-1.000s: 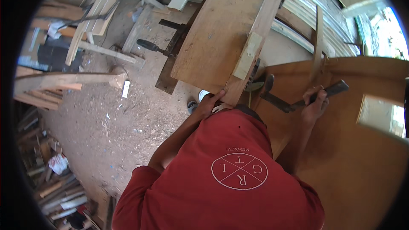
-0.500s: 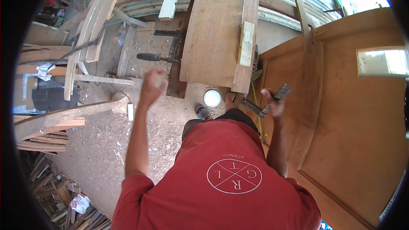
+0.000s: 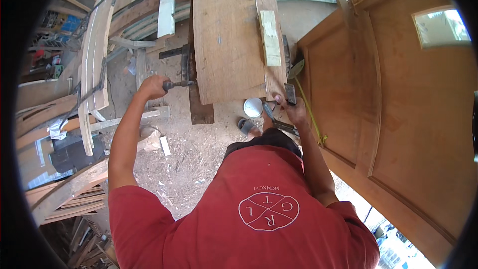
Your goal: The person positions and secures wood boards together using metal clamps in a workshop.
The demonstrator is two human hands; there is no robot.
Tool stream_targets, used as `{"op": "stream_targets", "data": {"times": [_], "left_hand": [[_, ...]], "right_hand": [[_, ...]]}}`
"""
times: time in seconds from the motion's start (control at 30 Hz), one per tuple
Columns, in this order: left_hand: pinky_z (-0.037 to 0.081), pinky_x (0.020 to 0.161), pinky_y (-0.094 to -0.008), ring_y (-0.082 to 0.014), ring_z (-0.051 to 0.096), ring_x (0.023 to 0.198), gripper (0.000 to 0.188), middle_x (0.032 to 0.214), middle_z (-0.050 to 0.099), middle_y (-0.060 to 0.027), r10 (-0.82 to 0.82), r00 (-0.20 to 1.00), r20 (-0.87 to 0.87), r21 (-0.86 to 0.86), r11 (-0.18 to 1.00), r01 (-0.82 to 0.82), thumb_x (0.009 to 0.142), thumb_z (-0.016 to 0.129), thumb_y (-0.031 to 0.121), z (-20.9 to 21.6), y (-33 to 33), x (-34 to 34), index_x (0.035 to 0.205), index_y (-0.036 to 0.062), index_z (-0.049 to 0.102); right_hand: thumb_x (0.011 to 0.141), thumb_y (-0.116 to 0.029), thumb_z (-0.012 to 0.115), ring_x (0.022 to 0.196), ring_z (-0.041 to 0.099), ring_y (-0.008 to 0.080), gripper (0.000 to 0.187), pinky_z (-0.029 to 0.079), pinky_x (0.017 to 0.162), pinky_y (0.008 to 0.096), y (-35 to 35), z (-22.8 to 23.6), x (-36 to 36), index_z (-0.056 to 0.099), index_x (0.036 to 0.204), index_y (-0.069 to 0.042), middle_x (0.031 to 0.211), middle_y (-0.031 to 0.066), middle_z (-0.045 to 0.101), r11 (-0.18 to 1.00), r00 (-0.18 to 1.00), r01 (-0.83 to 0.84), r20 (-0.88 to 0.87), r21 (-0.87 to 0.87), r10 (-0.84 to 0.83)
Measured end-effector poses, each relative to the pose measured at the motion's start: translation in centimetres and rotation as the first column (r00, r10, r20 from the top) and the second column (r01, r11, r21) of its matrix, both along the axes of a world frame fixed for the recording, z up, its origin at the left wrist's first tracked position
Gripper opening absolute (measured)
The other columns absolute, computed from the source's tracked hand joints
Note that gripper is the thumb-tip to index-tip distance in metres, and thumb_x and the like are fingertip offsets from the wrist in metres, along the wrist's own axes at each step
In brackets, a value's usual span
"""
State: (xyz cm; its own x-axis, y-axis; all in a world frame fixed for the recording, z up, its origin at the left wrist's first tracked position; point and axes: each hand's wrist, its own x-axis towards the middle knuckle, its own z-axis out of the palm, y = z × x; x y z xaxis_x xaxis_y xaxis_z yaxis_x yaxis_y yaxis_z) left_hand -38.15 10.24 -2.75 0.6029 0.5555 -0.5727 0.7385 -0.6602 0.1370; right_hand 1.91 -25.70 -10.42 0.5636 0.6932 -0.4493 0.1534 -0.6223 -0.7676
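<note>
My left hand [image 3: 153, 87] is closed around the dark handle of a clamp [image 3: 180, 84] set at the left edge of the wooden board [image 3: 224, 40]. The handle's end shows beyond my fingers, and its threaded screw runs toward the board. Near the board's front right corner, my right hand [image 3: 295, 111] grips a dark metal bar clamp [image 3: 291, 93]. One end of it sticks up past my thumb; my fingers hide part of the rest. A pale strip of wood [image 3: 270, 38] lies along the board's right side.
A brown panelled door [image 3: 423, 119] leans close on my right. A white round container [image 3: 253, 107] stands on the floor by my feet. Boards on a wooden frame [image 3: 94, 65] stand to the left. Wood shavings litter the ground [image 3: 199, 154]; a yellow cord [image 3: 308, 104] hangs beside the door.
My left hand has reached the clamp handle and closed on it. My right hand has moved left and up with its clamp, nearer the board's corner. The whole view has shifted.
</note>
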Motion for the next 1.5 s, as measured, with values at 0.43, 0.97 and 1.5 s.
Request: {"op": "stream_targets", "data": {"times": [0.43, 0.97, 1.5], "left_hand": [[0.056, 0.080, -0.0446, -0.0314, 0.072, 0.091, 0.029, 0.098, 0.076, -0.0101, -0.103, 0.889, 0.447, 0.580, 0.790, -0.200, 0.078, 0.070, 0.011, -3.8, -3.5, -1.6, 0.107, 0.0137, 0.073], [0.056, 0.079, -0.0455, -0.0314, 0.072, 0.091, 0.028, 0.095, 0.075, -0.0112, -0.045, 0.904, 0.424, 0.616, 0.746, -0.252, 0.076, 0.069, 0.011, -5.4, -4.4, -1.9, 0.102, 0.0178, 0.076], [0.056, 0.088, -0.0463, -0.0357, 0.071, 0.102, 0.049, 0.108, 0.075, -0.0175, 0.020, 0.996, -0.084, 0.115, 0.993, -0.010, 0.074, 0.070, 0.013, -0.5, -1.3, 1.0, 0.122, 0.0220, 0.073]], "right_hand": [[0.082, -0.045, 0.087, 0.056, 0.058, 0.0108, 0.050, 0.047, 0.055, 0.0314, 0.5, 1.9, -1.2, 0.071, 0.071, 0.001, 0.060, 0.0022, 0.062, 0.974, 0.993, 0.095, -0.085, 0.208, -0.078], [0.081, -0.047, 0.088, 0.055, 0.055, 0.0094, 0.047, 0.044, 0.054, 0.0290, 0.3, 0.3, -1.1, 0.067, 0.072, -0.005, 0.060, 0.0003, 0.060, 0.991, 0.998, 0.060, -0.040, 0.121, -0.055], [0.082, -0.044, 0.088, 0.055, 0.053, 0.0098, 0.050, 0.043, 0.054, 0.0304, -0.6, -1.2, -1.7, 0.068, 0.066, -0.001, 0.056, 0.0004, 0.058, 0.977, 0.993, 0.117, -0.043, 0.178, -0.111]]}}
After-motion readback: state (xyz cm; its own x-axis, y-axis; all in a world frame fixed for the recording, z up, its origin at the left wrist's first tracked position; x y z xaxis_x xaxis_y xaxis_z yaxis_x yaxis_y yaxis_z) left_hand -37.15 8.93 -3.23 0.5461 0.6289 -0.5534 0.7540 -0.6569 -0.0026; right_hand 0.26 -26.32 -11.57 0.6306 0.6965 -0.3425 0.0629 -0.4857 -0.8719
